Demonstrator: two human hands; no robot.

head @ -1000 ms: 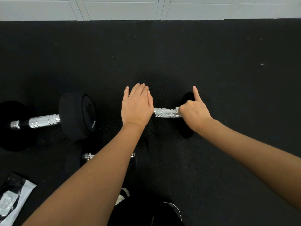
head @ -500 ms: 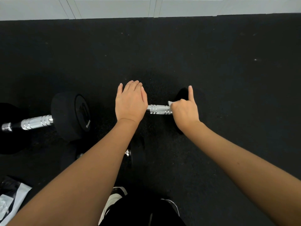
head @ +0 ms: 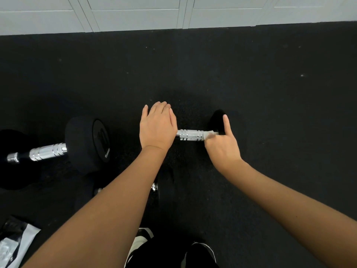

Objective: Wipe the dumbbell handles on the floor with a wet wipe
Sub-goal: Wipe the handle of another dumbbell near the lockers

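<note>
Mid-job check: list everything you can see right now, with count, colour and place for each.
dumbbell being wiped: one, chrome handle with black ends, centre of the floor.
wet wipe: one, white, at the right end of that handle under the right hand's fingers.
large dumbbell: one, black heads, chrome handle, on the left.
third dumbbell: one, black and chrome, mostly hidden under the left forearm.
packet: one, white and black, bottom left corner.
floor: black, rubbery-looking.
wall panels: white, along the top.
shoes: dark with white trim, bottom centre.
left hand: flat on the centre dumbbell's left end.
right hand: pinching the wipe on the handle, one finger raised.
</note>
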